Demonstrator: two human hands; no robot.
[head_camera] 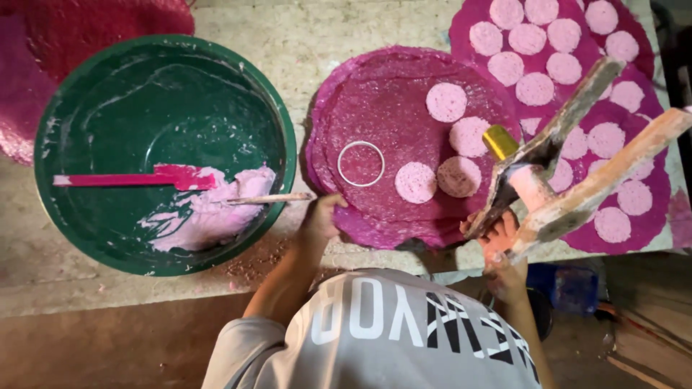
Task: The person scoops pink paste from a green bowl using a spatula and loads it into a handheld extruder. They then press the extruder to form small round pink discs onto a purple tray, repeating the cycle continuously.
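Starting nearest, a grey shirt (389,338) with white lettering is seen at the bottom edge, and both bare arms are stretched from it to the stone table (303,36). The left hand (321,220) is closed around the end of a thin stick (267,198), whose far tip is laid in the pale pink paste (216,212) at the bottom of a big green bowl (285,144). A red scraper (137,179) is left lying flat in the same bowl, its blade touching the paste. The right hand (501,248) is wrapped tight around a paste-smeared wooden tool (577,173) with two long arms and a yellow piece, held raised above the table edge. Between the hands, a round magenta mat (375,108) is spread, and a white ring (360,163) is set flat on it, beside four pale pink discs (446,101). Farther off to the right, a second magenta mat (468,14) is covered with many more such discs.
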